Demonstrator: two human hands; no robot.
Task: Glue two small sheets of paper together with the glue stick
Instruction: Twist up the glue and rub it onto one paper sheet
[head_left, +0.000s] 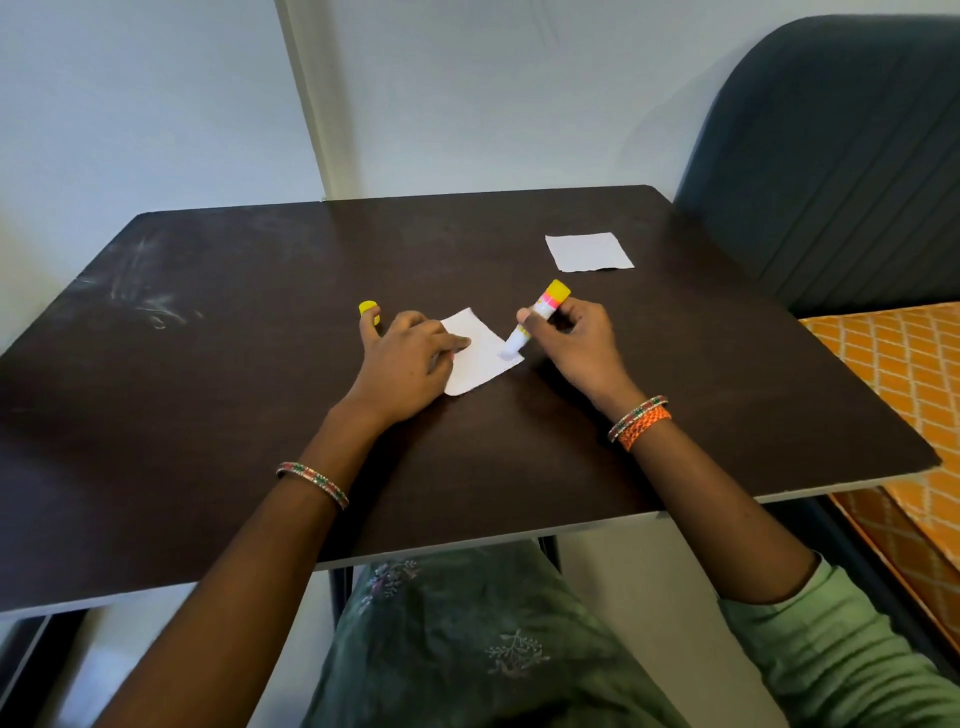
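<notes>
Working at the dark brown wooden table (260, 364), I pin the near small white paper sheet (480, 358) flat with the straight fingers of my left hand (410, 358). The second small white paper sheet (589, 252) lies well apart, far right, unglued, so joining is left. My right hand (571, 338) grips the white glue stick with the yellow base (532, 325), tilted, tip down on the sheet's right corner, base pointing up and away. Its small yellow cap (369, 310) stands beyond my left hand.

Matt dark table (260, 364) – scuffed; paper sheet (480, 358) – smooth; glossy plastic glue stick (535, 319).
</notes>
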